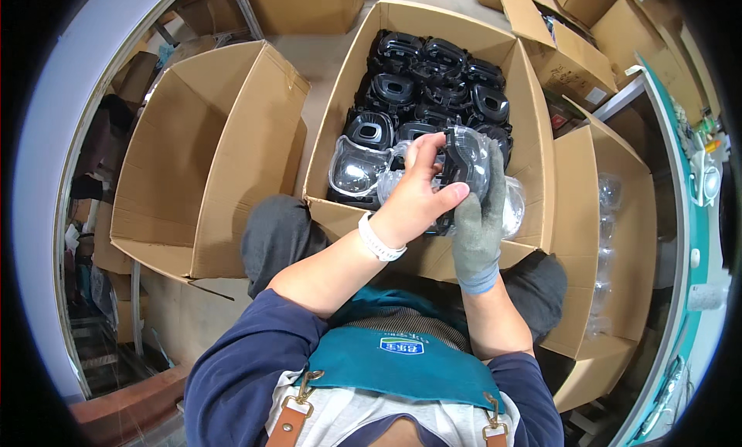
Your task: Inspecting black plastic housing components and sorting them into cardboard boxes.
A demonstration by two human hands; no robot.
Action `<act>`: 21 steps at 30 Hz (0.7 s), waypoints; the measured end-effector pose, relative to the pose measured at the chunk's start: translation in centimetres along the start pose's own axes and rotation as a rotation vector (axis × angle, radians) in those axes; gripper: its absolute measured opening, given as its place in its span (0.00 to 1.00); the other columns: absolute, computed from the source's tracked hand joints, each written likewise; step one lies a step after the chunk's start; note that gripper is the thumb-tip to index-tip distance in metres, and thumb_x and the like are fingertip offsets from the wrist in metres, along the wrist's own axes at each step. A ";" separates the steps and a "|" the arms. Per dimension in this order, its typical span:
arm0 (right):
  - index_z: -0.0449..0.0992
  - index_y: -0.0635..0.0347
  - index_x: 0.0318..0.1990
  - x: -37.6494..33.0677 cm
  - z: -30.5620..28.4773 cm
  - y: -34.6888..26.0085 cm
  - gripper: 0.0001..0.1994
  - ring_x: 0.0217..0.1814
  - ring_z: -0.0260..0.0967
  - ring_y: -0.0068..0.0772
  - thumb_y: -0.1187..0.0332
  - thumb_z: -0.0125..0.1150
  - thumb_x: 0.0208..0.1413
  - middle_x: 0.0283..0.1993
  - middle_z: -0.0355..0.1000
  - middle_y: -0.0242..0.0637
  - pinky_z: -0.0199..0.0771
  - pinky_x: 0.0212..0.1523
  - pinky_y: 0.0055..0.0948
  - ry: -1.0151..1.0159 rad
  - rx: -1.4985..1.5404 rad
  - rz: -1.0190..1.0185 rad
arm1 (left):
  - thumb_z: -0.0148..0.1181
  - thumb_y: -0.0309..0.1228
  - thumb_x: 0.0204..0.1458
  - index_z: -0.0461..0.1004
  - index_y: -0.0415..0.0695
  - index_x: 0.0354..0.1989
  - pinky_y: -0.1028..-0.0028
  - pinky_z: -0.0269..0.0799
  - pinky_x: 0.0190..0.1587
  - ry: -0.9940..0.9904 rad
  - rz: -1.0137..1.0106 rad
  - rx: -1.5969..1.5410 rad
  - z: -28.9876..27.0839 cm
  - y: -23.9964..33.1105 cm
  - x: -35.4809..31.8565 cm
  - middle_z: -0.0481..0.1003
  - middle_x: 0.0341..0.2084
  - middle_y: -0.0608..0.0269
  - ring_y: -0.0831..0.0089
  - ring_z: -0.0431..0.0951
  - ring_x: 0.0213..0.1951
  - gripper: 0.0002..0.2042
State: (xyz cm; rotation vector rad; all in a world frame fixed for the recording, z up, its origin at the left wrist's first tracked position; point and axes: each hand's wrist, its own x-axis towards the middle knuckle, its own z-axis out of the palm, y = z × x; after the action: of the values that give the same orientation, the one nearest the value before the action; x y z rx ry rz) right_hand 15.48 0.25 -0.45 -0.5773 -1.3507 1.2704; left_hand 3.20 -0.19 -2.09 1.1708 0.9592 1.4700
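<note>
Head view, right of frame centre: bare left hand and gloved right hand hold a clear-fronted black unit; I'd keep bare fingers off its clear face.

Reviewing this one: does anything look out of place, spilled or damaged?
Nothing looks spilled or plainly damaged. One mild oddity: the right hand wears a gray glove while the left hand is bare, though both are on the same clear-fronted black part above the open carton.
</note>
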 end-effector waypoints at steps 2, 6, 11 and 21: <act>0.42 0.66 0.70 -0.1 0.4 0.3 0.39 0.62 0.60 0.34 0.66 0.58 0.58 0.67 0.55 0.43 0.60 0.63 0.33 0.007 -0.004 0.007 | 0.62 0.37 0.49 0.47 0.39 0.66 0.66 0.55 0.62 -0.010 0.019 0.036 -0.1 -0.4 -0.1 0.49 0.61 0.52 0.63 0.56 0.58 0.38; 0.41 0.66 0.70 0.9 1.2 -0.1 0.33 0.62 0.61 0.33 0.57 0.43 0.66 0.66 0.56 0.42 0.60 0.62 0.31 -0.058 -0.045 0.022 | 0.60 0.45 0.52 0.44 0.39 0.67 0.65 0.50 0.66 0.022 0.033 -0.166 -0.6 -0.5 -0.2 0.45 0.64 0.53 0.61 0.50 0.66 0.41; 0.45 0.63 0.70 3.0 4.2 -3.3 0.27 0.66 0.57 0.31 0.61 0.37 0.69 0.68 0.54 0.39 0.57 0.64 0.30 0.145 0.527 0.345 | 0.54 0.45 0.56 0.50 0.36 0.66 0.67 0.50 0.65 -0.038 0.091 -0.397 -1.7 1.1 0.1 0.50 0.63 0.56 0.65 0.55 0.64 0.35; 0.42 0.61 0.70 2.7 3.3 -2.4 0.36 0.68 0.54 0.35 0.62 0.55 0.60 0.70 0.48 0.42 0.57 0.65 0.33 0.094 -0.098 -0.074 | 0.41 0.29 0.62 0.69 0.31 0.48 0.74 0.65 0.47 0.327 0.416 -0.071 -1.7 3.4 -2.0 0.69 0.41 0.59 0.72 0.70 0.41 0.15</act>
State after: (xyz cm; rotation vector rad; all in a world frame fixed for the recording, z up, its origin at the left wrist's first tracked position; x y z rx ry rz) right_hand 12.60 0.82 3.49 -0.6409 -1.3491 1.1094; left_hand 0.88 -2.85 0.38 1.1432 0.9025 2.0606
